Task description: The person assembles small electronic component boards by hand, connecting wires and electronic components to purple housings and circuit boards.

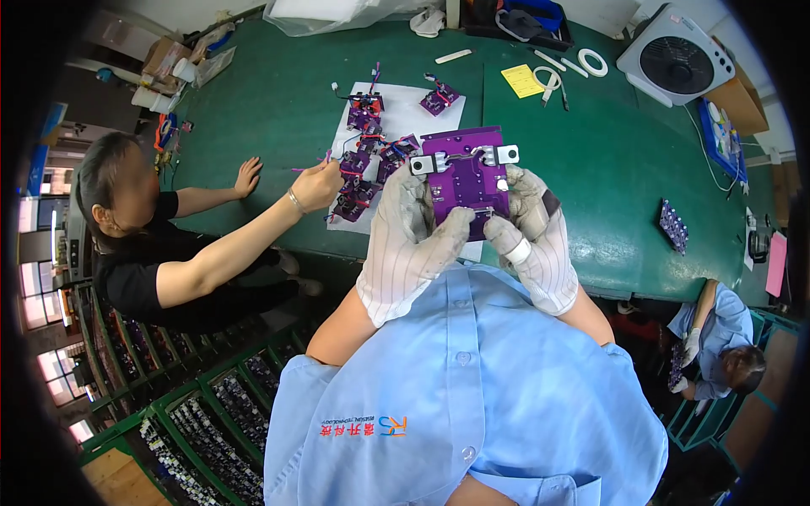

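Both my hands wear white striped work gloves and hold one purple circuit board up in front of my chest. My left hand grips its left and lower edge, the thumb pressed near the bottom. On the other side my right hand grips the right edge, its thumb near the lower corner. Two silver metal brackets with black round holes stick out at the board's upper left and right. Beyond it, several small purple boards with red and black wires lie on a white sheet.
At the left, a person in black reaches toward the small boards. Across the green table are a yellow note, a tape roll, a fan and another purple board. Another gloved person works at lower right.
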Demonstrator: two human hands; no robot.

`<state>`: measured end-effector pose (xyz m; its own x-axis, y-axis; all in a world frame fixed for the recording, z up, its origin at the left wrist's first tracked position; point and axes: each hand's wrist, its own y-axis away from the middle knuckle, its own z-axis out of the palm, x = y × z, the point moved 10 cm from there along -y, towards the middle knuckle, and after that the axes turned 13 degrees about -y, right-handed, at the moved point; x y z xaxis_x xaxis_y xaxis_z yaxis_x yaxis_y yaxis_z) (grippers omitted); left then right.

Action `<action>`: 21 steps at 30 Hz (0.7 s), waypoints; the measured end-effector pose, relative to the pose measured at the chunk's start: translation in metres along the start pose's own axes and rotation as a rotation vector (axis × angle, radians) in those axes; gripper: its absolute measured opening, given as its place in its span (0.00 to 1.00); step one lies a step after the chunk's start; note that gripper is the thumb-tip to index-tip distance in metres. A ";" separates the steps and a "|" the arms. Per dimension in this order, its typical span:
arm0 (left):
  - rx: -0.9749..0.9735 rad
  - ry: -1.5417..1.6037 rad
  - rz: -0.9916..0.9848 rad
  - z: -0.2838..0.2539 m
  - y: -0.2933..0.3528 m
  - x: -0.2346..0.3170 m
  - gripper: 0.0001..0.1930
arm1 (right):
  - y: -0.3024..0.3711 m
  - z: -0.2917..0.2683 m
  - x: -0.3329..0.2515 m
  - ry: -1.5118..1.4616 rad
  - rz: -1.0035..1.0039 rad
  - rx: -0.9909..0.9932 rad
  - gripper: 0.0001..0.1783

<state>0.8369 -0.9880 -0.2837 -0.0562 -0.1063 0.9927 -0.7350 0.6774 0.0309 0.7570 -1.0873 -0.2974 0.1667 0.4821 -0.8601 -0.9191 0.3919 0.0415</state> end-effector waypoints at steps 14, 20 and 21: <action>-0.048 0.511 -0.180 -0.001 -0.001 -0.029 0.20 | 0.000 -0.024 0.010 -0.053 0.092 0.221 0.20; 0.103 -0.382 0.217 -0.017 0.000 -0.022 0.19 | 0.003 -0.025 0.025 -0.211 0.133 0.144 0.24; 0.044 -0.238 0.206 -0.011 -0.002 -0.024 0.18 | 0.002 -0.021 0.024 -0.252 0.103 0.106 0.27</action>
<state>0.8472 -0.9782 -0.3062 -0.3603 -0.1410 0.9221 -0.7197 0.6709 -0.1787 0.7519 -1.0917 -0.3288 0.1707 0.6979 -0.6955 -0.8953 0.4047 0.1864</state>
